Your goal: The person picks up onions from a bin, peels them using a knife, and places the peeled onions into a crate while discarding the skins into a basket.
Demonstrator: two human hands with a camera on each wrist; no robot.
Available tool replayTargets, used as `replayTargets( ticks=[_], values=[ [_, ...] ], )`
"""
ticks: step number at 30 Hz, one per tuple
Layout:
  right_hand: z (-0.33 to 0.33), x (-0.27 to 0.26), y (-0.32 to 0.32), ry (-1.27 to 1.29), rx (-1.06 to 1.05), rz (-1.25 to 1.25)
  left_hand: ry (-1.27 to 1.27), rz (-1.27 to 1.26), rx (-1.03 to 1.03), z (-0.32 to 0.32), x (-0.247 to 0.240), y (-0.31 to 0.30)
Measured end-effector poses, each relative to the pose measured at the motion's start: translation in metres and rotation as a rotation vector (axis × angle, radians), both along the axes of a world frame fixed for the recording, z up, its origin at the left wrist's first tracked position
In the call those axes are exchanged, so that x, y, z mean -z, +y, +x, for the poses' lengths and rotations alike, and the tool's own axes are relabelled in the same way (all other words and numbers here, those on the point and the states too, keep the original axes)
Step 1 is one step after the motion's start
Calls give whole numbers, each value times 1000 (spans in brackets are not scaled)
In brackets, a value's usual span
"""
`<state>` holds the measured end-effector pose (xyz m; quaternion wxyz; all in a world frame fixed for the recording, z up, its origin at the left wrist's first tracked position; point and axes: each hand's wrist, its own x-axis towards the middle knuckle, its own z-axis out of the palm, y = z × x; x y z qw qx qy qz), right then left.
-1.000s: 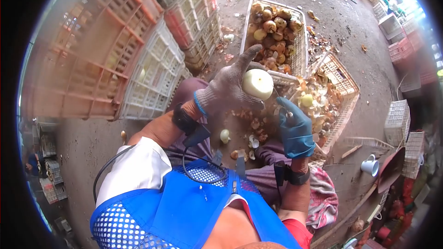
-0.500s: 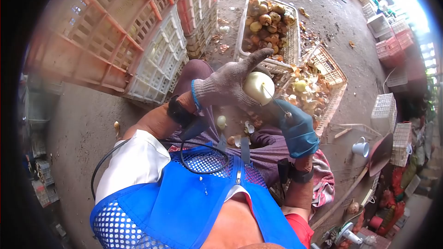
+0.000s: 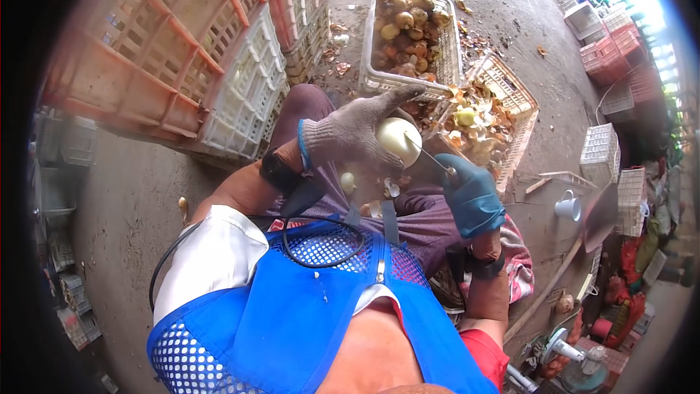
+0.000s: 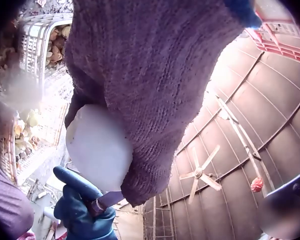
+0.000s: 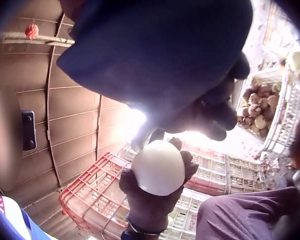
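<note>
A peeled white onion [image 3: 399,141] sits in my left hand [image 3: 343,135], which wears a grey knit glove with a blue cuff. That hand's thumb and fingers grip around it; in the right wrist view the onion [image 5: 159,167] shows smooth and bare. My right hand [image 3: 472,197], in a blue rubber glove, holds a small thin-bladed knife [image 3: 450,172] by its handle. Its narrow blade reaches up to the onion's lower right side. In the left wrist view the blue-gloved hand [image 4: 85,207] is just below the onion, and the grey glove hides part of it.
Ahead, a white crate [image 3: 453,47] holds brown unpeeled onions. Nearer right, another crate [image 3: 512,76] contains loose skins and a pale onion. Tall stacked crates [image 3: 240,87] stand close on the left. A small onion [image 3: 348,182] lies low between my knees. A mug [image 3: 568,206] stands at right.
The onion has turned in the left hand, its marked end shifting toward the knife side. The left thumb has tipped lower. Both hands stay close together while the head view has shifted slightly.
</note>
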<state>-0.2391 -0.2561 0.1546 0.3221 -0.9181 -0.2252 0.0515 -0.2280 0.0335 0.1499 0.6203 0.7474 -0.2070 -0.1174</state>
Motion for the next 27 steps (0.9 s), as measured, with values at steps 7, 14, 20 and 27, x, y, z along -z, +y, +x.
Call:
replayTargets(
  ticks=[7,14,20,27],
  values=[
    [4,2,2,-19,-59,-1,-55,45,-17,-5,-4,4],
    [3,-11,8,-322,-55,-145,-1,-59,-8,-2,3,3],
    [9,2,-3,-655,0,-328,-4,4,35,-3,-8,-4],
    [5,4,-13,-797,27,-410,-59,0,119,-3,-6,-9]
  ],
)
